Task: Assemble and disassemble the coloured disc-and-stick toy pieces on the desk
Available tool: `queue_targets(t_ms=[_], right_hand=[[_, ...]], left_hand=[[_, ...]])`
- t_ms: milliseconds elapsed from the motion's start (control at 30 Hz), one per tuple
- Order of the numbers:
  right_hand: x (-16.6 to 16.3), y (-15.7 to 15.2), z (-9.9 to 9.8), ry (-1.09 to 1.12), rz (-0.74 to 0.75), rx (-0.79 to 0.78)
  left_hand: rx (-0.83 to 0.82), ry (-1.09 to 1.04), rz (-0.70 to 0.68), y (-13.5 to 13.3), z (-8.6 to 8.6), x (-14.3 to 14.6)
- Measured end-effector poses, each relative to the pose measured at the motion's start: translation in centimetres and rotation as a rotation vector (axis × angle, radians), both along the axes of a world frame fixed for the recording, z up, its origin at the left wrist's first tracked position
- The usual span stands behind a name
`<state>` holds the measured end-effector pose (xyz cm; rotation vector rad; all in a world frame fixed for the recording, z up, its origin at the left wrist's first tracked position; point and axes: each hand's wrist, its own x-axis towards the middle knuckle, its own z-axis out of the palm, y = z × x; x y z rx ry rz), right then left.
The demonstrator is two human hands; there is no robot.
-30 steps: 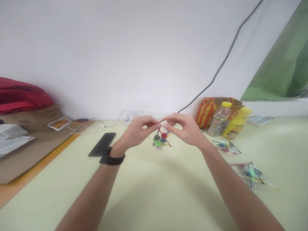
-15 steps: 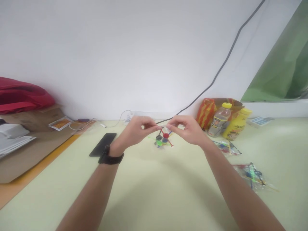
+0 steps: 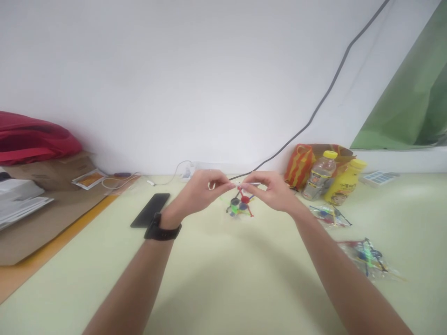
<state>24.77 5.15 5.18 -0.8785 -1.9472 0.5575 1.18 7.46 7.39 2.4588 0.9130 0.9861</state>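
Observation:
A small clear plastic bag (image 3: 239, 215) with red, blue, green and dark plastic pieces inside hangs just below my fingertips, over the table. My left hand (image 3: 207, 190) is closed in a pinch at the bag's top edge. Close beside it, my right hand (image 3: 270, 188) pinches the same edge, with a thin whitish strip showing along its fingers. The two sets of fingertips nearly meet. Whether the top of the bag is torn is too small to make out. A black watch (image 3: 162, 228) is on my left wrist.
Two similar bags of coloured pieces, a farther one (image 3: 330, 215) and a nearer one (image 3: 370, 256), lie at right. Behind them stand a clear bottle (image 3: 318, 179), a yellow bottle (image 3: 345, 184) and a red-yellow bag (image 3: 300, 165). A black phone (image 3: 151, 210) and cardboard box (image 3: 59, 172) are left.
The bag of pieces has shifted slightly to the right and tilted. My fingertips have drawn closer together, and both hands keep their pinch.

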Motion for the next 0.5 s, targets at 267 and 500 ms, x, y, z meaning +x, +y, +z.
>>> queue_targets(t_ms=[267, 500], right_hand=[[-0.1, -0.2, 0.3, -0.015, -0.052, 0.048], [0.9, 0.4, 0.0, 0.036, -0.094, 0.057]], left_hand=[[0.033, 0.021, 0.057, 0.3, 0.2, -0.6], [0.022, -0.201, 0.095, -2.4, 2.6, -1.0]])
